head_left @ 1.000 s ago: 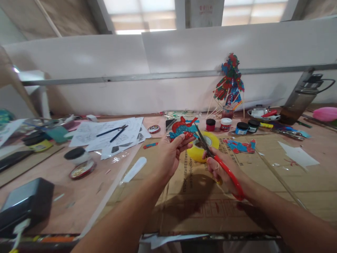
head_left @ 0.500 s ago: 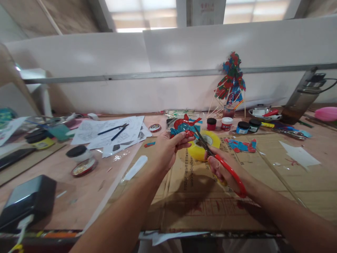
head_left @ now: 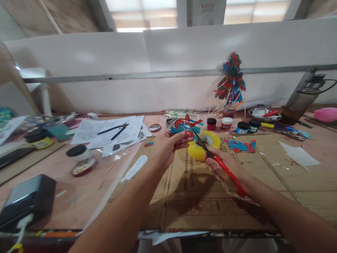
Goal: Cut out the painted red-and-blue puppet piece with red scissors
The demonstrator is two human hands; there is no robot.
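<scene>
Above the cardboard sheet (head_left: 268, 182) at mid-bench: the left hand (head_left: 165, 149) holds a painted cutout (head_left: 183, 127), with thumb and fingers (head_left: 184, 137) closed on its lower edge. The cutout is lifted clear of the bench (head_left: 79, 189), just left of and slightly behind a yellow tape roll (head_left: 195, 151).

Cutout appearance: small, flat and glossy, with an irregular outline. The body is red with teal-blue patches and dark line work. Thin red and blue strips stick out at its upper right. Finer pattern is too blurred to read.

The right hand (head_left: 231, 163) is wrapped around the red handles of the scissors (head_left: 226, 171), fingers closed through the loops. The dark blades point up and left across the tape roll, with the tips at the cutout's right edge. Cannot tell how far the blades are parted.

Surroundings:
- A second red-and-blue painted piece (head_left: 240, 144) lies flat on the cardboard to the right of the tape roll.
- Small paint pots (head_left: 225, 123) stand in a row behind it.
- A finished figure on sticks (head_left: 231, 80) leans against the white wall.
- Line drawings on paper (head_left: 110, 131) are spread at left, with dark pens on top.
- A black box (head_left: 26, 200) sits at the near left corner.
- A water bottle (head_left: 302, 102) stands at far right.
</scene>
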